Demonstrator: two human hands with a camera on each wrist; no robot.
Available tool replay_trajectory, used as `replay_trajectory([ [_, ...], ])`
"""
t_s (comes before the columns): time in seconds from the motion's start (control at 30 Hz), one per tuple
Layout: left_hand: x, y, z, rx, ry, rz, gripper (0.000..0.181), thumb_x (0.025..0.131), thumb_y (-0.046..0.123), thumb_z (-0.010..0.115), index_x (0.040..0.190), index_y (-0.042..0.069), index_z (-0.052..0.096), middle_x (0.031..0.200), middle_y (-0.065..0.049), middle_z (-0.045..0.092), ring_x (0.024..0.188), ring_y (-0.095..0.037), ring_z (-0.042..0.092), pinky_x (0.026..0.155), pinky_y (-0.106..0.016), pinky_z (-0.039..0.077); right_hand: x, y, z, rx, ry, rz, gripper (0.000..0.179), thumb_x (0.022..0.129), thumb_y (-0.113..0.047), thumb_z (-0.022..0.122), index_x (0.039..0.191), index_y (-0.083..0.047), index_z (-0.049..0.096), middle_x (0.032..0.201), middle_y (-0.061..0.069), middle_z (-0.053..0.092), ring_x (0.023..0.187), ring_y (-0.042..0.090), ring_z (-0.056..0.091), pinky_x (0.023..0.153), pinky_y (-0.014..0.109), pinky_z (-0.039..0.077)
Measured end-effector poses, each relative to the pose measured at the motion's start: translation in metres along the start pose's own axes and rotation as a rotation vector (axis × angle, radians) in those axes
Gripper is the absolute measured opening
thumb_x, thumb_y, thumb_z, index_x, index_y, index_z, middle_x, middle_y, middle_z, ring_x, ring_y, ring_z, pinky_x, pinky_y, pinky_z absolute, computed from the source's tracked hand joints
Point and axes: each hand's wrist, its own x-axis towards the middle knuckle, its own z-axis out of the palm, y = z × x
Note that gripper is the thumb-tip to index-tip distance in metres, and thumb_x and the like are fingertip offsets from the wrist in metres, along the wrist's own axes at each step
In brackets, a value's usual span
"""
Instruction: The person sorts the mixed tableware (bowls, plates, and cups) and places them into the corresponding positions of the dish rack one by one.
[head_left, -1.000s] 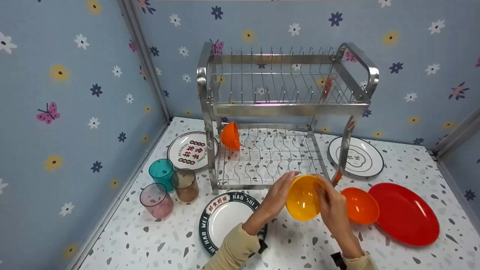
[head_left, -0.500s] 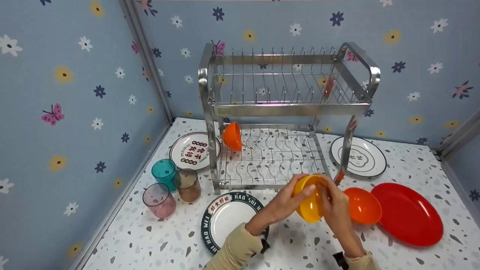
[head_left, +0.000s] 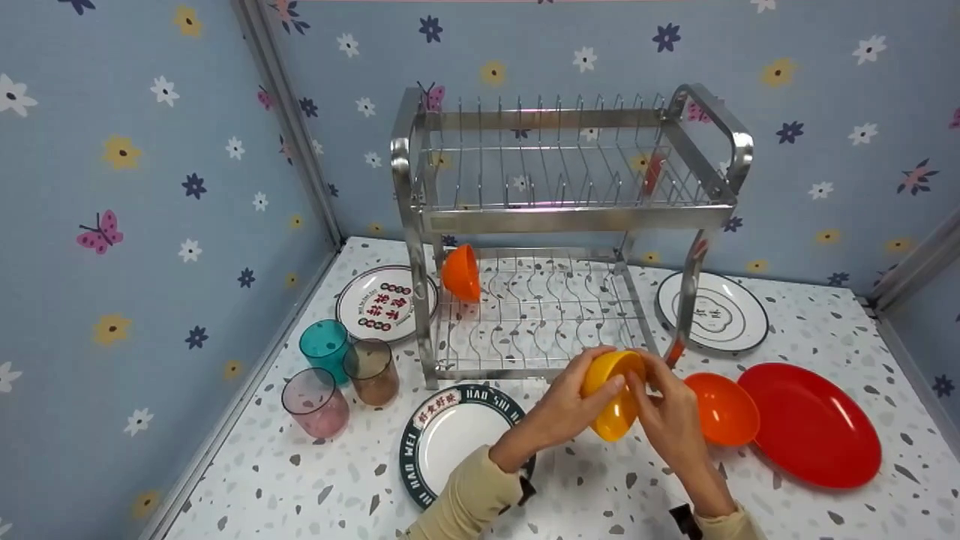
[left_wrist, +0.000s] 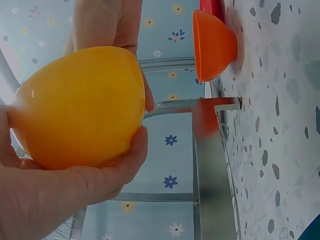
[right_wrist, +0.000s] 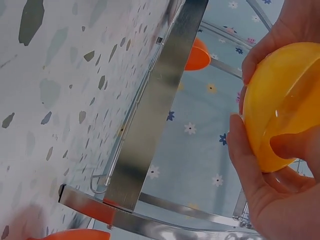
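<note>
A yellow bowl [head_left: 616,401] is held up in front of the dish rack, tilted on its side with its opening toward the right hand. My left hand [head_left: 566,401] grips it from the left, thumb at the rim and fingers round the outside, as the left wrist view shows with the bowl's outer wall [left_wrist: 85,110]. On the other side my right hand [head_left: 670,409] pinches the rim, its thumb inside the bowl [right_wrist: 280,100] in the right wrist view. An orange bowl [head_left: 460,274] stands on edge at the left of the rack's lower tier.
The two-tier metal dish rack [head_left: 577,220] stands at the back. Right of the hands are another orange bowl [head_left: 724,411] and a red oval plate [head_left: 814,427]. A green-rimmed plate [head_left: 461,446], pink cup [head_left: 316,405], brown cup [head_left: 373,373] and teal cup [head_left: 325,345] lie to the left.
The yellow bowl has turned from facing the head camera to lying more sideways, its opening now toward the right. My left thumb has come round onto its rim. Both hands still hold it.
</note>
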Motion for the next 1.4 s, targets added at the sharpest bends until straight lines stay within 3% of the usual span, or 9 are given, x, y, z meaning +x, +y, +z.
replay_trajectory([
  [0.13, 0.000, -0.001, -0.002, 0.063, 0.028, -0.001, 0.054, 0.104, 0.039, 0.056, 0.151, 0.015, 0.044, 0.121, -0.005, 0.054, 0.089, -0.009, 0.059, 0.071, -0.023, 0.056, -0.002, 0.001, -0.003, -0.035, -0.022, 0.027, 0.037, 0.093, 0.003, 0.072, 0.129, 0.003, 0.064, 0.116, 0.015, 0.073, 0.098, 0.033, 0.073, 0.072, 0.019, 0.057],
  [0.43, 0.004, -0.004, -0.012, 0.116, 0.072, -0.002, 0.056, 0.102, 0.041, 0.061, 0.150, 0.017, 0.046, 0.127, -0.008, 0.054, 0.093, -0.013, 0.059, 0.072, -0.024, 0.057, -0.003, 0.002, -0.006, -0.041, -0.028, -0.004, 0.040, 0.090, 0.006, 0.075, 0.129, 0.002, 0.065, 0.120, 0.010, 0.072, 0.102, 0.027, 0.070, 0.081, 0.016, 0.055],
  [0.9, 0.015, -0.010, -0.028, 0.143, 0.198, 0.004, 0.057, 0.098, 0.036, 0.066, 0.149, 0.017, 0.048, 0.132, -0.010, 0.054, 0.100, -0.020, 0.058, 0.075, -0.028, 0.057, -0.003, 0.008, -0.014, -0.045, -0.012, 0.010, 0.039, 0.088, 0.012, 0.073, 0.126, 0.007, 0.064, 0.121, 0.016, 0.071, 0.103, 0.034, 0.068, 0.087, 0.011, 0.051],
  [1.0, 0.017, -0.013, -0.031, 0.114, 0.220, -0.011, 0.057, 0.098, 0.035, 0.067, 0.149, 0.018, 0.048, 0.130, -0.011, 0.053, 0.100, -0.023, 0.059, 0.071, -0.029, 0.059, -0.005, 0.010, -0.017, -0.048, 0.009, -0.015, 0.041, 0.087, 0.013, 0.073, 0.127, 0.007, 0.064, 0.120, 0.016, 0.071, 0.104, 0.027, 0.068, 0.088, 0.012, 0.050],
  [1.2, 0.023, -0.016, -0.040, 0.102, 0.276, 0.002, 0.058, 0.099, 0.035, 0.066, 0.149, 0.014, 0.046, 0.130, -0.014, 0.052, 0.100, -0.025, 0.060, 0.072, -0.030, 0.060, -0.008, 0.009, -0.021, -0.051, 0.052, -0.056, 0.043, 0.082, 0.019, 0.075, 0.123, 0.009, 0.065, 0.116, 0.018, 0.071, 0.107, -0.003, 0.061, 0.089, 0.011, 0.050],
  [1.33, 0.028, -0.018, -0.046, 0.134, 0.332, 0.018, 0.058, 0.098, 0.035, 0.066, 0.147, 0.011, 0.048, 0.128, -0.015, 0.053, 0.099, -0.025, 0.060, 0.073, -0.030, 0.059, -0.010, 0.010, -0.025, -0.070, 0.058, -0.043, 0.044, 0.081, 0.019, 0.076, 0.122, 0.009, 0.066, 0.115, 0.019, 0.071, 0.107, -0.003, 0.060, 0.089, 0.009, 0.048],
  [1.4, 0.030, -0.019, -0.049, 0.141, 0.354, 0.019, 0.057, 0.097, 0.034, 0.067, 0.146, 0.012, 0.049, 0.128, -0.016, 0.053, 0.098, -0.025, 0.060, 0.072, -0.031, 0.059, -0.011, 0.018, -0.028, -0.076, 0.051, -0.038, 0.045, 0.081, 0.017, 0.077, 0.124, 0.006, 0.066, 0.116, 0.016, 0.072, 0.107, 0.003, 0.063, 0.090, 0.009, 0.048],
])
